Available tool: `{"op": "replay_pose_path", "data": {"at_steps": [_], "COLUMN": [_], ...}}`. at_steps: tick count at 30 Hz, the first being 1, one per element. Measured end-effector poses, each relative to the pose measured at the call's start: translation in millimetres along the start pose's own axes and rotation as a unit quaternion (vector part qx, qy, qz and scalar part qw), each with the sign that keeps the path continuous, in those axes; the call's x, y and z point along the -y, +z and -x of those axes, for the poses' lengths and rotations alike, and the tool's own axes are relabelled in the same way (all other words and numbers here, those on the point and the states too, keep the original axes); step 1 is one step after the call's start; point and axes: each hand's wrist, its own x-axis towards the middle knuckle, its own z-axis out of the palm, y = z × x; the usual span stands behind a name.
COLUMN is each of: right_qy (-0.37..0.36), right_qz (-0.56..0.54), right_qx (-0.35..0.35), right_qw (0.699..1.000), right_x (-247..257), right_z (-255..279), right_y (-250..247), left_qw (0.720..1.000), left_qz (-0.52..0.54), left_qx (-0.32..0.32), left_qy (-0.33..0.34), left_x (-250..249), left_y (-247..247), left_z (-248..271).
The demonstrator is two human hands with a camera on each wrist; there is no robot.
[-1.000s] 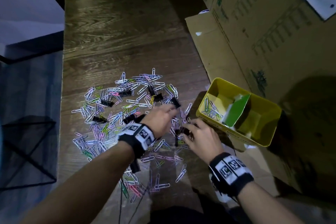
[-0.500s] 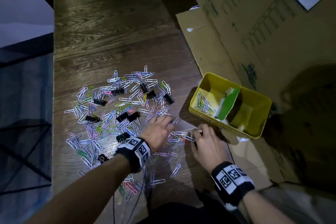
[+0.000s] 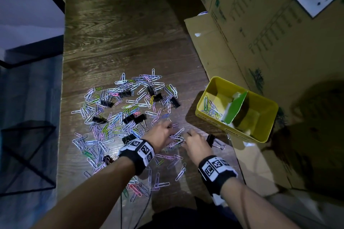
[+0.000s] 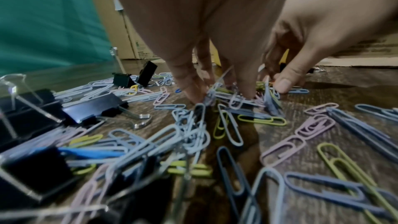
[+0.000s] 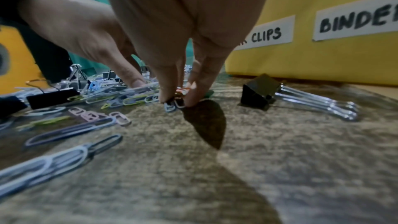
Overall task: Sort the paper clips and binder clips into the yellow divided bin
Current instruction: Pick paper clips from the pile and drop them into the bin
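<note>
On the wooden tabletop [image 3: 115, 46], a wide scatter of pastel paper clips [image 3: 104, 128] lies mixed with black binder clips [image 3: 135, 118], spreading from the centre of the head view out toward 9 o'clock. The yellow divided bin [image 3: 264, 128] stands at about 3 o'clock from that scatter, against flattened cardboard boxes [image 3: 260, 33]. A green divider [image 3: 235, 110] splits the bin; a few paper clips lie in its left compartment, and paper labels reading "CLIPS" [image 5: 267, 34] and "BINDE…" [image 5: 355, 21] are stuck on its near wall.

Both hands are down at the 6 o'clock edge of the scatter, close together. The left hand [image 3: 161, 135] has its fingers pointed down and curled into a small bunch of paper clips [image 4: 232, 98], fingertips gathering them against the wood. The right hand [image 3: 195, 142] pinches a few paper clips [image 5: 175, 103] between thumb and fingertips, just above the tabletop. One binder clip [image 5: 260, 92] with its silver handles folded out lies just beside the right hand at its 3 o'clock, between the hand and the bin, touching neither. Marker-printed wristbands [image 3: 139, 149] wrap both wrists.
</note>
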Motion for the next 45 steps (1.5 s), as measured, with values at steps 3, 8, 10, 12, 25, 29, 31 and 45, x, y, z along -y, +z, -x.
{"op": "replay_pose_path", "data": {"at_steps": [3, 8, 10, 12, 25, 29, 31, 45], "right_qy": [-0.011, -0.005, -0.007, -0.018, 0.01, 0.011, 0.024, 0.132], "right_qz": [-0.025, -0.117, -0.154, -0.182, -0.557, -0.594, -0.57, -0.182], "right_qx": [0.005, 0.006, 0.008, 0.004, -0.197, -0.265, -0.307, -0.194], "right_qw": [1.0, 0.993, 0.988, 0.983, 0.807, 0.759, 0.762, 0.955], "right_x": [-4, -15, -18, -22, -20, -25, -31, -72], "right_z": [-4, -9, -7, -4, 51, 58, 54, -23], "right_y": [-3, -5, -7, -6, -63, -101, -117, -153], "left_qw": [0.997, 0.985, 0.975, 0.96, 0.864, 0.884, 0.904, 0.857], "left_qz": [0.069, 0.139, 0.179, 0.222, 0.477, 0.455, 0.416, 0.506], "left_qx": [-0.016, -0.059, -0.068, -0.068, -0.111, -0.097, -0.087, -0.084], "left_qy": [-0.015, -0.087, -0.117, -0.154, -0.112, -0.049, -0.037, -0.055], "left_x": [6, 10, 11, 14, -20, -60, -78, -65], "left_y": [-2, -11, -16, -20, -109, -126, -121, -97], "left_z": [7, 12, 13, 16, 11, -37, -64, -74]}}
